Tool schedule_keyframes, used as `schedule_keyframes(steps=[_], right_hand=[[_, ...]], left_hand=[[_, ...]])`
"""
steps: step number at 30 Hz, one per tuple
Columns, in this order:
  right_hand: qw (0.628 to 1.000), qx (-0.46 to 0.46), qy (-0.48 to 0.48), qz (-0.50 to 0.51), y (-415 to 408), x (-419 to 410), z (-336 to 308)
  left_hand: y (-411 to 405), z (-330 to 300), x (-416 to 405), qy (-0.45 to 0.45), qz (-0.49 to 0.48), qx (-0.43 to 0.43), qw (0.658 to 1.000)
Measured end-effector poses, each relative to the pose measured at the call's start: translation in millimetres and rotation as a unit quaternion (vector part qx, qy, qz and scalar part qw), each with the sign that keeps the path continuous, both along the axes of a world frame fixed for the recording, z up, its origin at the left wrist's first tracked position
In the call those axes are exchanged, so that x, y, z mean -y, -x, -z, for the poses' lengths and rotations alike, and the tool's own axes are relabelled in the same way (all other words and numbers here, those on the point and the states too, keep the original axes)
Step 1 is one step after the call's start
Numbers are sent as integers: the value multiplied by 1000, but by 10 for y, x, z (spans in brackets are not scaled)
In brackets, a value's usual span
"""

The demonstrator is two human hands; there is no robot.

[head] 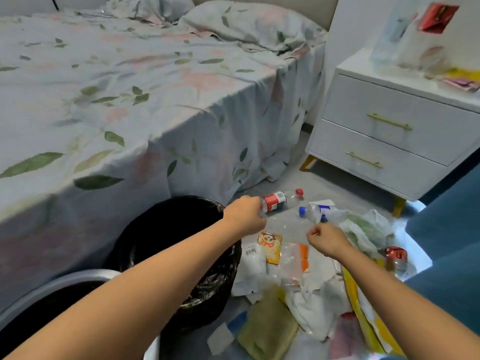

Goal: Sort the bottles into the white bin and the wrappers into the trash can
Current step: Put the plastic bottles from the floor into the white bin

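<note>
Red-label bottle: An empty clear plastic bottle with a red cap is seen lying on the floor beside the bed, its base end grasped by the left hand.
Handling: The bottle is judged light, thin-walled and easily dented; a hold round the labelled middle is thought surest, the bare plastic being slick.
Right hand: Fingers are curled loosely over the litter; whether anything is pinched cannot be told.
Blue-cap bottle: It is shown lying just beside the first, against crumpled bags.
Wrappers: Packets and film are strewn across the floor, nearer the camera.
Trash can: A black-lined can stands left of the litter.
White bin: Only a pale rim is visible, lower left.
</note>
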State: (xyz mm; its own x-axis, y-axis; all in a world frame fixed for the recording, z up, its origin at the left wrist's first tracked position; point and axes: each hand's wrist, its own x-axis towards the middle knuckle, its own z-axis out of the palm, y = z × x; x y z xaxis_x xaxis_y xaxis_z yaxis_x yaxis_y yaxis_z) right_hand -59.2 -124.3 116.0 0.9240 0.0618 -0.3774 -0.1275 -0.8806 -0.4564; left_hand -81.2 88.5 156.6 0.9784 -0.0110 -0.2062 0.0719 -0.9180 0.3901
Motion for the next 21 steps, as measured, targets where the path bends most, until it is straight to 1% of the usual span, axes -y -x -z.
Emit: schedule_keyframes(steps=[3,6,8,11,16,21], right_hand=[[999,-11,-20,29,-286,195,412],[998,-14,-31,50,-625,351,801],[997,-13,-38,65,-817,410,1029],[995,7,-73,73,-964,459,1334],[992,-1,-119,46,-820,484,1745],[994,-8,-109,13,-686,589,1990]], left_hand=[[-582,320,194,-26,-5,-32,999],[-1169,714,297,-30,-29,-63,997],[-1503,982,343,-30,-49,-70,996],[-1897,1400,397,-32,-75,-74,994],[-2310,1948,503,-48,-66,-89,993],[-2414,2339,590,-48,-58,-122,990]])
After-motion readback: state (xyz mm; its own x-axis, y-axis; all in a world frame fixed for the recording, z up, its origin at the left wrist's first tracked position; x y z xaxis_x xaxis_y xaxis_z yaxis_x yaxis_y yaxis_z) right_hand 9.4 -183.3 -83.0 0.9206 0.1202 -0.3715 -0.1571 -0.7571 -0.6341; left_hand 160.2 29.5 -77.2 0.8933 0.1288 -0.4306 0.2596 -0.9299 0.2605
